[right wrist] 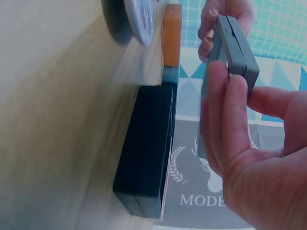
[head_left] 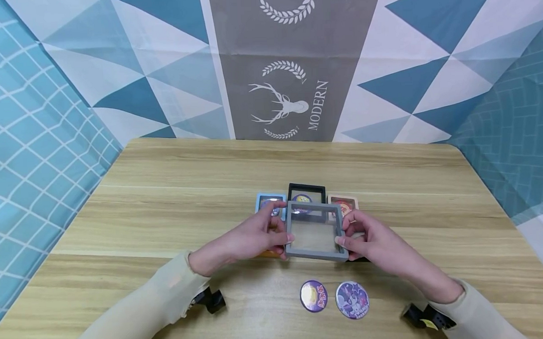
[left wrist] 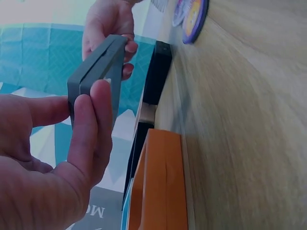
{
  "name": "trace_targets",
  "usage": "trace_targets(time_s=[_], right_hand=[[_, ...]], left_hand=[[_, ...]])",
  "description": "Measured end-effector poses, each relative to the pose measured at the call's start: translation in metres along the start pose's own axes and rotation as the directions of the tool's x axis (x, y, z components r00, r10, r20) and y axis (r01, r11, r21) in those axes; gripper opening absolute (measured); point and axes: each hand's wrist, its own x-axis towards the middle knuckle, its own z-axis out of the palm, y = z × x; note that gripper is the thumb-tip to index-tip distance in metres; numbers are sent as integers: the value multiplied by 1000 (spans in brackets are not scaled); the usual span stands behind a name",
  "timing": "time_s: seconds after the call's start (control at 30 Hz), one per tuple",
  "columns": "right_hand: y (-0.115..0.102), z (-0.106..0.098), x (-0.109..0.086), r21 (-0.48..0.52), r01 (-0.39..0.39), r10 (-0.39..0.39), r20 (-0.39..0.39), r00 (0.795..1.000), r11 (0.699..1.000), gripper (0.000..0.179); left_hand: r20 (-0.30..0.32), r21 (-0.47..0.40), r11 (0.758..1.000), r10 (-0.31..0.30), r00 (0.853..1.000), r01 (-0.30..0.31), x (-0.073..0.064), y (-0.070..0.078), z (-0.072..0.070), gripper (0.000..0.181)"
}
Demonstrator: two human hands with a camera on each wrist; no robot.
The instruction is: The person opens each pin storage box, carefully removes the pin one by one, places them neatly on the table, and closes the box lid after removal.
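Between both hands a grey display frame (head_left: 317, 255) with a clear film window is held up above the table, closed along its seam. My left hand (head_left: 260, 230) grips its left side, thumb on the front face and fingers behind. The right hand (head_left: 375, 240) pinches the right side the same way. Through the clear window a black frame (head_left: 307, 186) with a round badge (head_left: 302, 199) shows behind it. In the left wrist view an orange frame (left wrist: 165, 177) lies on the table beneath the left hand. A black frame (right wrist: 144, 148) lies under the right hand in the right wrist view.
Two round badges, one with yellow and purple (head_left: 314, 296) and one with a purple cartoon figure (head_left: 352, 300), lie nearer the person. A light blue frame (head_left: 264, 196) and a pink frame (head_left: 354, 201) flank the black one. A patterned curtain (head_left: 182, 68) stands behind the wooden table (head_left: 163, 168).
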Motion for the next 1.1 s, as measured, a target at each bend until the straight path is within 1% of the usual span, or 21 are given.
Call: trace_targets(time_s=[0.1, 0.17, 0.23, 0.37, 0.57, 0.63, 0.67, 0.7, 0.73, 0.77, 0.8, 0.87, 0.93, 0.97, 1.0, 1.03, 1.1], right_hand=[[1, -2, 0, -25, 10, -9, 33, 999, 1000, 24], [1, -3, 0, -49, 17, -15, 48, 999, 999, 24], [2, -3, 0, -76, 23, -19, 53, 998, 997, 23], [3, -3, -1, -113, 40, -35, 45, 998, 993, 22], [4, 0, 0, -154, 42, -37, 30, 999, 987, 22], [4, 0, 0, -163, 35, -32, 21, 999, 986, 22], [4, 0, 0, -165, 37, -34, 22, 999, 986, 22], [4, 0, 0, -165, 35, -31, 25, 999, 986, 22], [4, 0, 0, -164, 34, -29, 31, 999, 986, 21], [3, 0, 0, -163, 35, -29, 39, 999, 986, 20], [3, 0, 0, -161, 36, -29, 47, 998, 986, 20], [1, 0, -1, -163, 34, -25, 58, 998, 986, 19], [0, 1, -1, -172, 29, -19, 60, 998, 985, 18], [-1, 1, -1, -180, 29, -19, 58, 998, 983, 18], [-1, 1, -2, -188, 28, -18, 56, 998, 982, 18], [-2, 2, -2, -200, 29, -19, 53, 998, 979, 17], [-2, 2, -3, -226, 35, -24, 49, 999, 973, 16]], left_hand=[[3, 28, 1000, -11, 1000, 11, 0, -1, 1, 71], [2, 83, 996, -28, 1000, 28, 0, -1, 1, 69], [2, 150, 988, -43, 999, 42, 0, -1, 1, 69], [0, 278, 959, -54, 999, 52, 1, -2, 1, 66], [-3, 375, 926, -46, 999, 43, 2, -2, -1, 60], [-4, 421, 907, -33, 999, 32, 2, -1, -2, 56], [-7, 458, 889, -20, 1000, 22, 1, -1, -3, 53], [-13, 500, 866, -4, 1000, 10, 2, 0, -4, 50], [-23, 546, 837, 11, 1000, 3, 2, 0, -5, 47], [-35, 597, 802, 26, 999, 0, 1, 2, -6, 45], [-54, 654, 757, 42, 998, 3, 1, 3, -8, 44], [-91, 767, 642, 78, 993, 20, 1, 4, -11, 44], [-126, 841, 537, 87, 988, 60, -1, 7, -14, 50], [-139, 868, 491, 90, 986, 78, -2, 8, -16, 55], [-149, 887, 451, 89, 985, 93, -4, 9, -18, 59], [-152, 901, 422, 88, 985, 101, -5, 10, -20, 63], [-155, 919, 376, 75, 985, 116, -8, 12, -24, 72]])
